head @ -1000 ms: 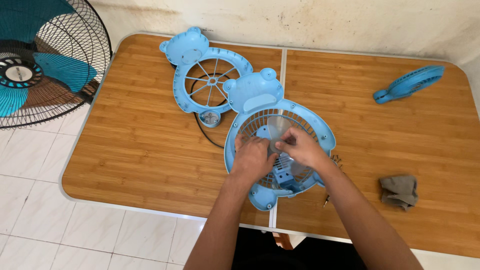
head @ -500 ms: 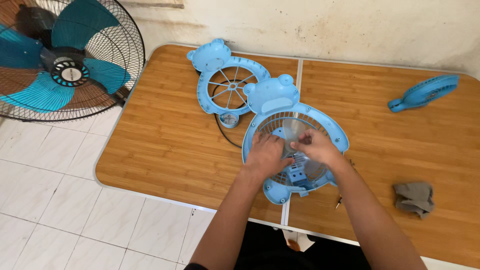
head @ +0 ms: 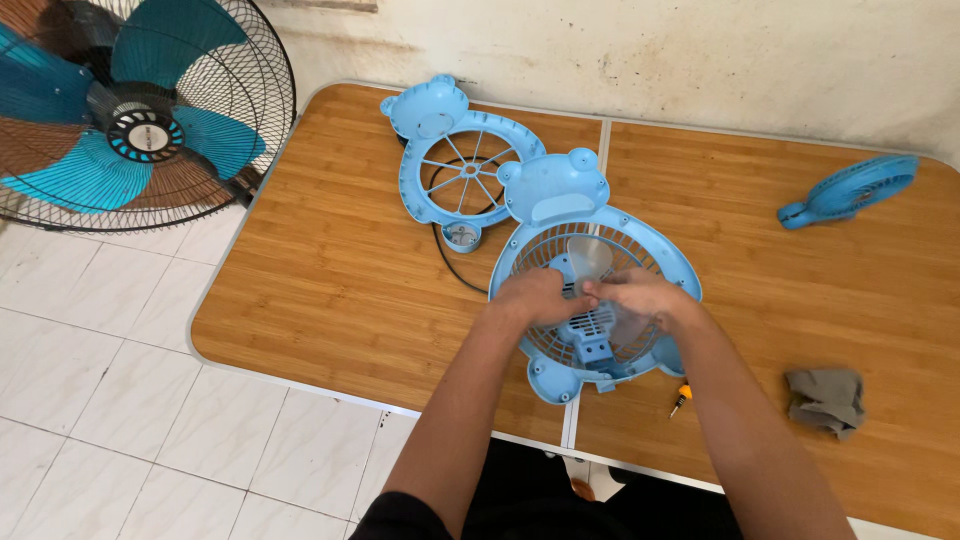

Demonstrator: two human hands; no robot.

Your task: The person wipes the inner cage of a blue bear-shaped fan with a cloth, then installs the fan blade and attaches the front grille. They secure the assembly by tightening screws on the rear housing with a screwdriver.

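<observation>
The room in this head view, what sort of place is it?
Probably a home or small repair corner: a folding wooden table on white floor tiles, a stained wall, and a standing fan.

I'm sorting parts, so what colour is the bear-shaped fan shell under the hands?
Light blue, seen in the head view: the fan shell is plain, without pattern.

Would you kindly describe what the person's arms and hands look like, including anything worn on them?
Both forearms are bare to the bottom edge of the picture. The left hand and right hand wear no gloves; no rings, watch or bracelets are visible. A bit of dark clothing shows near the left elbow.
</observation>
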